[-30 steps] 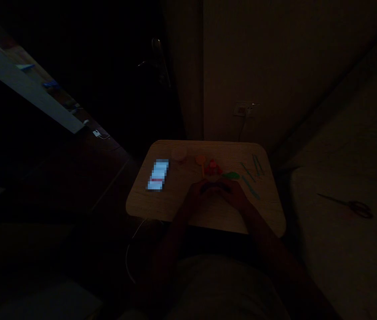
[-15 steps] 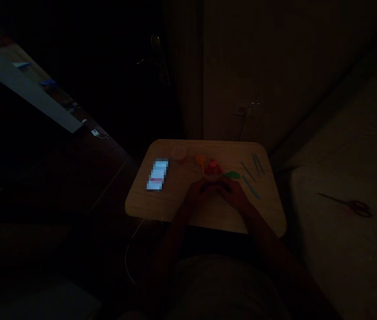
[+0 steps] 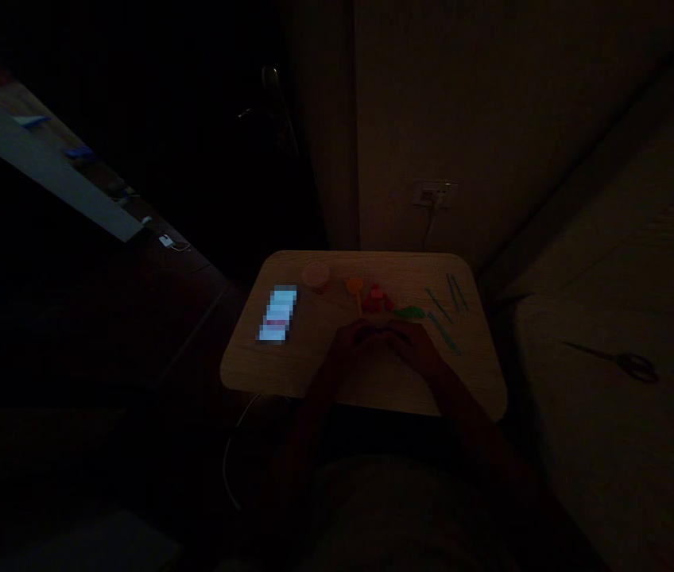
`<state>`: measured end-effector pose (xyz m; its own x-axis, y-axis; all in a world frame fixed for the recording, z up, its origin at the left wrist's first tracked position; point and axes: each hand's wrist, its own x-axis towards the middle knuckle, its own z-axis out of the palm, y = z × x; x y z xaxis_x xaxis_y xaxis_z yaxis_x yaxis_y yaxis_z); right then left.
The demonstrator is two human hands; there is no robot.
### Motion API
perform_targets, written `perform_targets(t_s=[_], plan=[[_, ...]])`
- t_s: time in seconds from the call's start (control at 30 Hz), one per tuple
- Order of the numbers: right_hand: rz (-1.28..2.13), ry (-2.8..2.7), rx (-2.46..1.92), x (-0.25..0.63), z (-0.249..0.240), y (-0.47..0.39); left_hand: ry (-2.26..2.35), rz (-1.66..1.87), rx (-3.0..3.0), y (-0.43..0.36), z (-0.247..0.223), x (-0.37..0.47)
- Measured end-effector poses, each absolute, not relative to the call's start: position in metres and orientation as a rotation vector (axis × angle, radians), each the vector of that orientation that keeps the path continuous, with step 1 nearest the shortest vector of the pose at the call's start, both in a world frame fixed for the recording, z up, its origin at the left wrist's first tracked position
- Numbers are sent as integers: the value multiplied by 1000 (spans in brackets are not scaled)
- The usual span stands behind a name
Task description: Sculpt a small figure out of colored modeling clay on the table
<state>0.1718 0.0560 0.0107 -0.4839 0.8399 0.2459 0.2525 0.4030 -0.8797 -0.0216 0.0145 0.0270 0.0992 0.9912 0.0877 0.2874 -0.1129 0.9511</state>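
Left hand (image 3: 347, 343), right hand (image 3: 418, 347): together closed on small dark piece (image 3: 381, 328) above wooden table (image 3: 289, 369), probably for steadying it.
Thin blue-green sticks (image 3: 445, 334): at right, perhaps for easy reach.

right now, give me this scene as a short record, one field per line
light: very dim
hands: left hand and right hand close together over the table
grip: too dark to tell
beyond hands: orange tool, red piece, green piece
table left: bright blurred rectangle, round tub
table right: four slim teal pieces
off table, right: scissors
wall: socket with plug
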Motion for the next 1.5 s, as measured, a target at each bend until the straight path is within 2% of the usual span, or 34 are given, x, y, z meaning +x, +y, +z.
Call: perform_targets(t_s=[0.43, 1.0, 1.5], plan=[[1048, -1979, -975, 169, 13, 53, 1326, 1072, 1523, 14, 32, -21], [1144, -1630, -992, 172, 0, 53, 1339, 1162, 1479, 14, 23, -23], [1103, -1741, -999, 173, 1, 55, 1327, 1202, 1475, 14, 23, -20]])
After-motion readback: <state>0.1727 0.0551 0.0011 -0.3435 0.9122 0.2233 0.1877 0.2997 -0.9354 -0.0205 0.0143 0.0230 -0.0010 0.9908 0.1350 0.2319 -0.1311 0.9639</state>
